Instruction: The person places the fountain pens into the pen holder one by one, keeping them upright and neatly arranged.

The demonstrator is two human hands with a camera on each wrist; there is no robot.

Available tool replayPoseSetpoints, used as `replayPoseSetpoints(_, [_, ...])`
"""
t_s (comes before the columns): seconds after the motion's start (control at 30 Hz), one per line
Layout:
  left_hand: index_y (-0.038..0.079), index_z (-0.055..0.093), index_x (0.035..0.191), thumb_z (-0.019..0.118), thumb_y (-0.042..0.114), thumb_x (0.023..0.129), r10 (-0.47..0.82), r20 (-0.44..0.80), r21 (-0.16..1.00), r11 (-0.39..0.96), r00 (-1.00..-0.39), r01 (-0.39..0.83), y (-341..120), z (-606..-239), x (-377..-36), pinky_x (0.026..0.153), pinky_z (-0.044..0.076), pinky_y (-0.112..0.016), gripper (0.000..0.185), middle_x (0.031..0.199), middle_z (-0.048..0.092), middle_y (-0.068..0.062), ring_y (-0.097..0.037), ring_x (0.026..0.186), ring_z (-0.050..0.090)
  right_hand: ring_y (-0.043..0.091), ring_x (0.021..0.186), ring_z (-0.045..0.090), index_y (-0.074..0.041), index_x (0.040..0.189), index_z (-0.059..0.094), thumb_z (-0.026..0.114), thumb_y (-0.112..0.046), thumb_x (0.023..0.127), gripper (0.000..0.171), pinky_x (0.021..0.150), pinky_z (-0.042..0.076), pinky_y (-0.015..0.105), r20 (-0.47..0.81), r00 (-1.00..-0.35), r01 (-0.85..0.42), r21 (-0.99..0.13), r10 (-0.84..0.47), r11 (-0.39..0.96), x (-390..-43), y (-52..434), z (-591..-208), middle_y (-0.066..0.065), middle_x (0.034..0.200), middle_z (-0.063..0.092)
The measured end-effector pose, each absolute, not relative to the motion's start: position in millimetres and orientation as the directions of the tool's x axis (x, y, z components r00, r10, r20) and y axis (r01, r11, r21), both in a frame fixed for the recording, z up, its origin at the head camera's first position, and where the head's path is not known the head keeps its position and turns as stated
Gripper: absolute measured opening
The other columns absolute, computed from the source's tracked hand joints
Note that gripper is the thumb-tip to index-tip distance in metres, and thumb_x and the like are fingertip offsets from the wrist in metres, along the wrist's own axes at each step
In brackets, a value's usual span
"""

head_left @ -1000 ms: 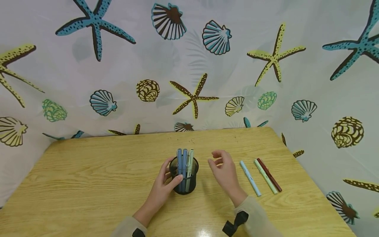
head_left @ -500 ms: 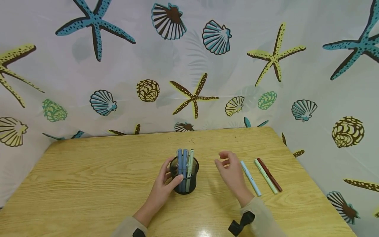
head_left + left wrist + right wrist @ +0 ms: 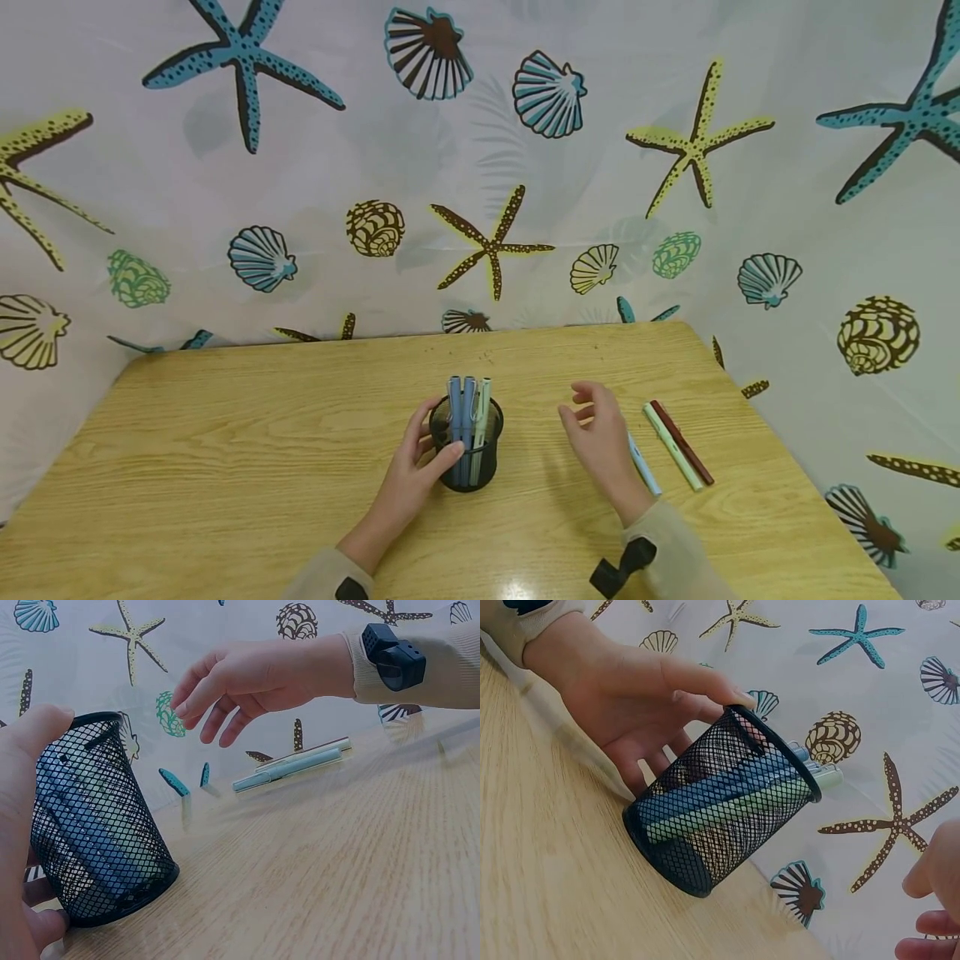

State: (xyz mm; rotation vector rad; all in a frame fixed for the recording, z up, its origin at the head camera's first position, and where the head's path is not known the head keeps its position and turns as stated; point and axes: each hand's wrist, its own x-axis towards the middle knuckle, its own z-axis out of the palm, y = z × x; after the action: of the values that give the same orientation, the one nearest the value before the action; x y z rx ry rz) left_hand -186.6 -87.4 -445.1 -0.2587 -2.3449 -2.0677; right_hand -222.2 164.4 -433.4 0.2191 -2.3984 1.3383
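My left hand (image 3: 414, 468) grips a black mesh pen holder (image 3: 487, 462) from its left side, the thumb at the near rim. Two blue pens (image 3: 455, 408) and a pale green pen (image 3: 484, 408) stand in the holder; the right wrist view shows them through the mesh (image 3: 720, 802). Over the table to the right hovers my right hand (image 3: 602, 437), its fingers loosely bent and holding nothing. Partly hidden behind that hand, a light blue pen (image 3: 645, 468) lies on the table. Farther right a light green pen (image 3: 673, 446) and a dark red pen (image 3: 684, 443) lie side by side.
The wooden table (image 3: 247, 450) extends left of the holder. Its right edge runs beyond the loose pens. A pale cloth (image 3: 315, 167) printed with shells and starfish hangs behind and at the sides. A black strap device (image 3: 624, 568) sits on the right sleeve.
My right hand has drifted right, away from the pen holder, and now covers part of the light blue pen. The left hand and the holder have stayed in place.
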Motion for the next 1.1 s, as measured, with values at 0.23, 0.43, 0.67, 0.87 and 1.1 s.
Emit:
replayPoseSetpoints(0.23, [0.028,0.025,0.144,0.063,0.024,0.09,0.123,0.122,0.985,0.104,-0.985,0.135,-86.6,-446.7,-186.0,0.091,0.042,-0.047,0.066,0.128,0.04,-0.022,-0.038,0.118,0.045,0.021,0.082,0.056,-0.004,0.117,0.054,0.063,-0.012,0.089,0.03,0.069,0.048,0.033,0.365,-0.929,-0.278,-0.786,0.052,0.552,-220.7,178.8,-437.1,0.014,0.104,0.054])
replayPoseSetpoints(0.43, [0.029,0.025,0.144,0.063,0.025,0.09,0.118,0.13,0.983,0.118,-0.984,0.144,-86.7,-449.1,-186.4,0.091,0.042,-0.047,0.066,0.128,0.04,-0.022,-0.038,0.118,0.045,0.023,0.083,0.055,-0.004,0.117,0.054,0.063,-0.012,0.089,0.03,0.07,0.048,0.035,0.348,-0.934,-0.243,-0.783,0.079,0.573,-219.8,190.6,-439.6,0.014,0.104,0.054])
replayPoseSetpoints(0.67, [0.029,0.025,0.144,0.063,0.025,0.09,0.117,0.131,0.983,0.117,-0.984,0.145,-86.0,-449.3,-185.1,0.091,0.042,-0.048,0.066,0.128,0.04,-0.023,-0.038,0.117,0.045,0.022,0.084,0.054,-0.002,0.117,0.053,0.061,-0.013,0.09,0.03,0.069,0.048,0.035,0.346,-0.933,-0.224,-0.774,0.098,0.593,-221.3,202.7,-442.0,0.017,0.106,0.053])
replayPoseSetpoints(0.87, [0.028,0.026,0.144,0.063,0.025,0.09,0.113,0.134,0.981,0.124,-0.985,0.148,-86.1,-448.8,-185.2,0.091,0.041,-0.048,0.066,0.127,0.042,-0.022,-0.037,0.117,0.046,0.023,0.083,0.055,-0.002,0.115,0.055,0.062,-0.015,0.09,0.029,0.065,0.047,0.035,0.355,-0.929,-0.214,-0.748,0.106,0.629,-222.9,211.1,-443.1,0.016,0.106,0.054])
replayPoseSetpoints(1.1, [0.028,0.026,0.144,0.063,0.025,0.09,0.112,0.134,0.981,0.124,-0.985,0.148,-86.4,-450.7,-185.5,0.091,0.042,-0.048,0.066,0.127,0.041,-0.021,-0.037,0.117,0.046,0.029,0.086,0.054,0.001,0.115,0.054,0.06,-0.017,0.091,0.03,0.069,0.046,0.039,0.313,-0.941,-0.148,-0.719,0.126,0.678,-223.9,217.4,-447.1,0.018,0.106,0.052])
